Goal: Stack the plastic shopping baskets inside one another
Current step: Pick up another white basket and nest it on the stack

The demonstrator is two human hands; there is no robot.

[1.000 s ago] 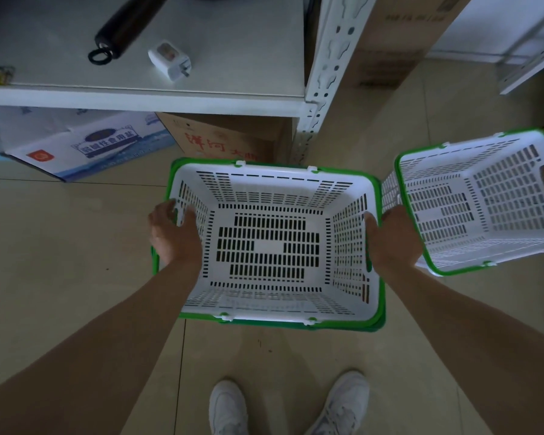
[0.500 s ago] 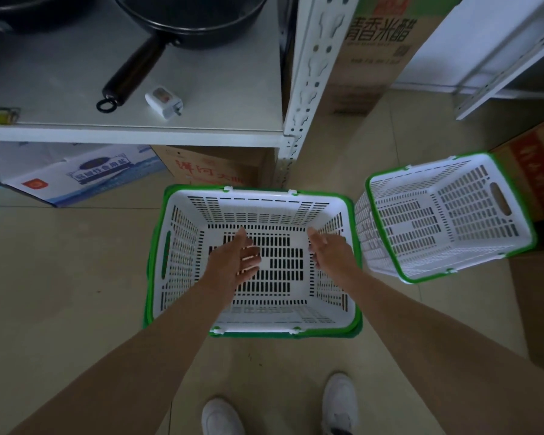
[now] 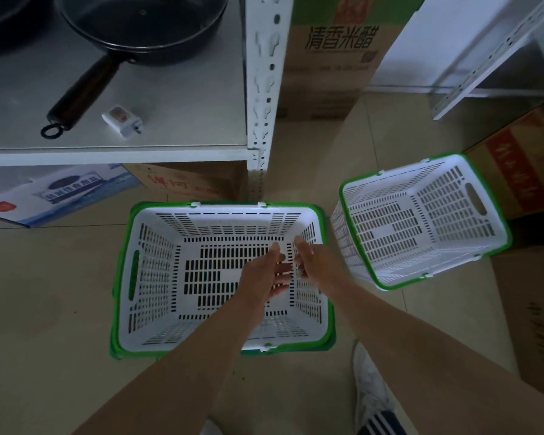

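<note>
A stack of white slotted shopping baskets with green rims (image 3: 145, 277) rests on the tiled floor in front of me; more than one green rim shows at its lower edge. A second white basket with a green rim (image 3: 421, 221) stands apart to the right, tilted toward me. My left hand (image 3: 264, 277) and my right hand (image 3: 311, 262) hover close together above the right half of the stacked basket. Both hands have their fingers spread and hold nothing.
A white metal shelf (image 3: 170, 152) stands just behind the stack, bearing a black pan (image 3: 139, 26) and a small white plug (image 3: 123, 120). Cardboard boxes (image 3: 333, 58) line the back and right side (image 3: 522, 171). My white shoe (image 3: 371, 387) is on the floor near the stack.
Both hands let go of the stack's side rims a second ago, moved inward over the basket, and have since drifted right and closer together. The view has tilted up.
</note>
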